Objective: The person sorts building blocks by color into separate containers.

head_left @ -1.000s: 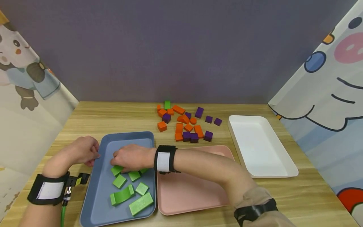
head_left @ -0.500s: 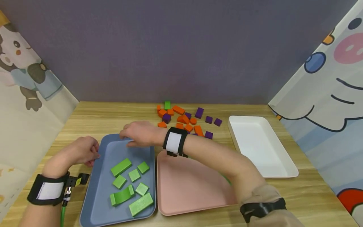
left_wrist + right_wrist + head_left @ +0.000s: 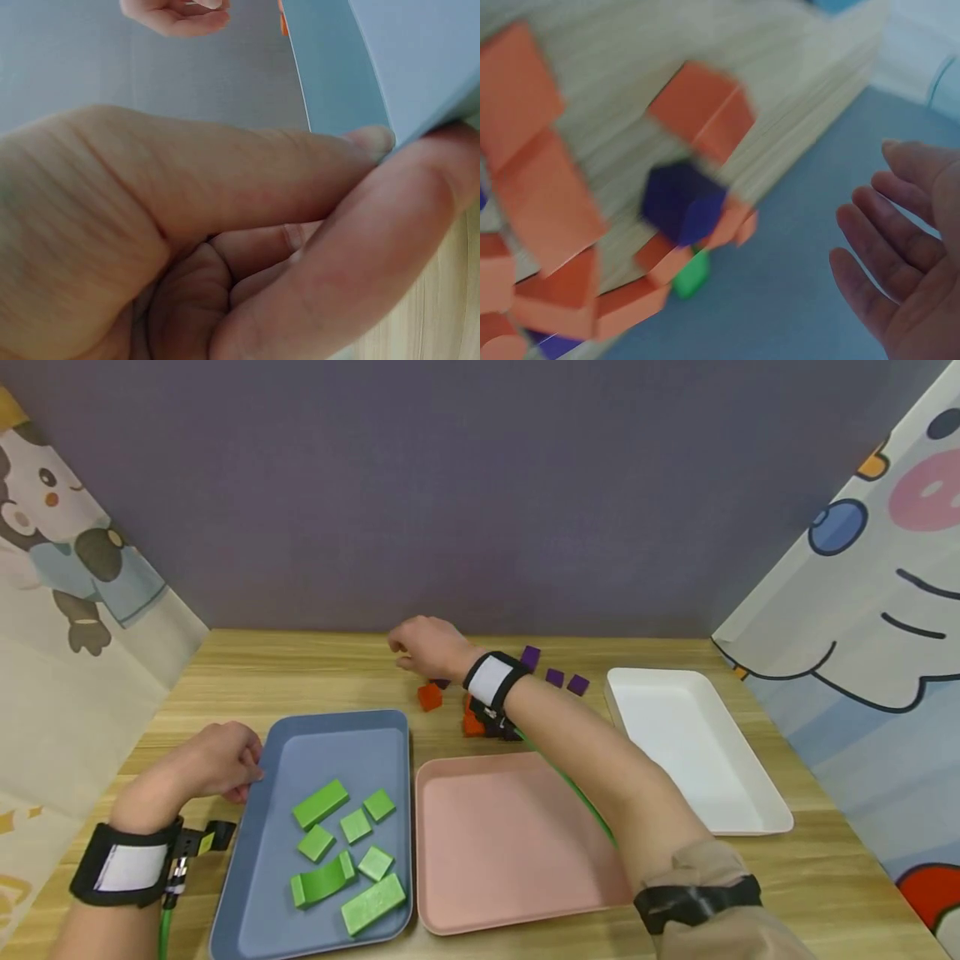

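Observation:
My left hand (image 3: 217,762) pinches the left rim of the blue-grey tray (image 3: 300,750) between thumb and forefinger; the left wrist view shows the tray wall (image 3: 337,71) at the fingertips. Several green blocks, among them a long one (image 3: 321,802) and a curved one (image 3: 324,880), lie in that tray. Raised near the back of the table, my right hand (image 3: 431,647) holds nothing, its fingers loosely bent. Below it in the right wrist view lie orange blocks (image 3: 703,111), a purple block (image 3: 681,202) and a green block (image 3: 692,274). The forearm hides much of this pile in the head view.
A pink tray (image 3: 517,843) stands beside the blue-grey one, under the right forearm. Farther right is a white tray (image 3: 697,752). Small purple blocks, one of them (image 3: 577,685) near the white tray, lie at the back. A grey wall (image 3: 465,502) rises behind the table.
My right hand has let go of the long green block inside the blue-grey tray and moved up and right to the block pile. My left hand stays at the tray rim.

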Motion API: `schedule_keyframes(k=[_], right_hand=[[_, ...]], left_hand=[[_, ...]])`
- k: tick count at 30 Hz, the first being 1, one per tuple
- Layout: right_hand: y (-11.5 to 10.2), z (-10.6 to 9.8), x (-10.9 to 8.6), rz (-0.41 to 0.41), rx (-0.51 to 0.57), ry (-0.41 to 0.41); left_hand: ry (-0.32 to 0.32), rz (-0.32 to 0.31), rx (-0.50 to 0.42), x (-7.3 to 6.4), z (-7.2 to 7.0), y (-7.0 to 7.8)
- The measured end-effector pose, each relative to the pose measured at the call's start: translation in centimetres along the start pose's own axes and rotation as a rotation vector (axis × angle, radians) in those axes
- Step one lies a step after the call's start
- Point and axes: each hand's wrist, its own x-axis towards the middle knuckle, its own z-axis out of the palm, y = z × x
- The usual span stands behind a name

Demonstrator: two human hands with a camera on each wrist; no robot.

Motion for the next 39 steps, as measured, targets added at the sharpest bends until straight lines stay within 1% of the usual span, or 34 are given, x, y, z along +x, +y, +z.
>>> schedule_keyframes(k=[4, 8, 13, 19, 26, 30, 35, 39], right_hand=[[2.4, 0.8, 0.4, 0.101, -0.002, 0.016], [4.0, 1.6, 0.8, 0.178, -0.002, -0.003], [4.8, 2.2, 1.2, 0.241, 0.016, -0.025], [5.4, 3.3, 1.8, 0.32, 0.004, -0.047], [5.9, 5.2, 1.8, 0.351, -0.035, -0.104], [6.4, 6.0, 1.6, 0.343, -0.026, -0.131], [6.9, 6.5, 1.5, 0.316, 0.008, -0.115], [7.2, 6.5, 1.5, 0.331, 0.03, -0.104]], left_hand=[[-0.002, -0.002, 0.001, 0.0, 0.0, 0.1], [-0.005, -0.003, 0.011, -0.1, 0.2, -0.1], [0.006, -0.004, 0.002, -0.3, 0.4, -0.2], [0.012, -0.011, -0.011, -0.4, 0.8, -0.2], [0.017, -0.004, -0.008, -0.2, 0.9, -0.1], [0.016, -0.006, -0.017, -0.2, 1.0, 0.0], [0.022, 0.01, -0.021, -0.1, 0.8, 0.0], [0.022, 0.008, -0.017, 0.0, 0.7, -0.1]])
